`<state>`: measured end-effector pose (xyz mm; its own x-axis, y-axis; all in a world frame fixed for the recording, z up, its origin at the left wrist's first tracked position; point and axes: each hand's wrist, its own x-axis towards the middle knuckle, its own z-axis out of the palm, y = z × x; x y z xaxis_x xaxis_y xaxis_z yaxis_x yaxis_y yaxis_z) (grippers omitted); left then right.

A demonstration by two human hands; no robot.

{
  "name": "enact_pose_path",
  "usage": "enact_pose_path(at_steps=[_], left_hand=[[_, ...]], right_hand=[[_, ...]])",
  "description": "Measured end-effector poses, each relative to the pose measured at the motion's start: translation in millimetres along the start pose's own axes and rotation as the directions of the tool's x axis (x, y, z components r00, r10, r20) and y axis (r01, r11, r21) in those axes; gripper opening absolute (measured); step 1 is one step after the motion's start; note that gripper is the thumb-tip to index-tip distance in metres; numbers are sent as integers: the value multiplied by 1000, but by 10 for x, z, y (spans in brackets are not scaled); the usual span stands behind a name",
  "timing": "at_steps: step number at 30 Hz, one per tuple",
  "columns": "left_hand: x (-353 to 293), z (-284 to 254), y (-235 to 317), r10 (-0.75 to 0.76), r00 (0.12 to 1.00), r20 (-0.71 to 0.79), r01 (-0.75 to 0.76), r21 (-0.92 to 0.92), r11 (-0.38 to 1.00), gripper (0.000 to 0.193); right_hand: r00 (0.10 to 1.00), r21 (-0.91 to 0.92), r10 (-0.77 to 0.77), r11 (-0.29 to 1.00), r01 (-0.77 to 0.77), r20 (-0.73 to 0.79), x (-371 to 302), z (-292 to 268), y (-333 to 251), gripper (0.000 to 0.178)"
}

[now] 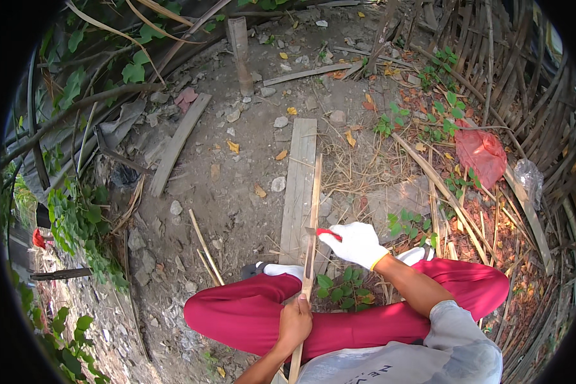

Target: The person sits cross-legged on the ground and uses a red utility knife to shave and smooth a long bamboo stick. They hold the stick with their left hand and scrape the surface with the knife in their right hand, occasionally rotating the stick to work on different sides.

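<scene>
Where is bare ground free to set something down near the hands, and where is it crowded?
Bare dirt lies between the flat plank and the grey board, dotted with small stones. Right of the bamboo strip, held by left hand and gloved right hand, sticks, weeds and a red bag crowd it.

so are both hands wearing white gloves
No, only the right hand wears a white glove and holds a red-handled tool; the left hand is bare, gripping the bamboo strip.

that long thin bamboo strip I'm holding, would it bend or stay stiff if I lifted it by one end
The bamboo strip is long and very thin, so it would probably flex and droop. It looks light. The left hand grips its near end.
</scene>
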<state>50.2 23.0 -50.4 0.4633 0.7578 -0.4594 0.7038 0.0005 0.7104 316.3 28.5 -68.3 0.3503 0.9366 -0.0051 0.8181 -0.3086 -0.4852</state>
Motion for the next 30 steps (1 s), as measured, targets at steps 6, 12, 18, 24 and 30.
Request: enact_pose_path(at_steps=[6,12,18,24,30], left_hand=[[-250,131,-231,-125,987,98,139,-145,980,52],[-608,-53,-257,-224,962,156,254,-206,945,52],[-1045,-81,-730,-203,967,153,228,-170,959,37],[-1464,-329,-444,-174,981,85,171,35,985,39],[-913,-397,-402,-364,867,340,493,-476,728,41]], right_hand=[[992,-23,97,995,-96,77,222,-30,229,61],[982,-61,149,988,-143,112,436,115,458,59],[975,-97,170,983,-157,146,613,296,752,57],[910,-116,413,906,-406,36,627,275,1646,59],[882,-56,405,913,-404,240,399,111,1310,62]])
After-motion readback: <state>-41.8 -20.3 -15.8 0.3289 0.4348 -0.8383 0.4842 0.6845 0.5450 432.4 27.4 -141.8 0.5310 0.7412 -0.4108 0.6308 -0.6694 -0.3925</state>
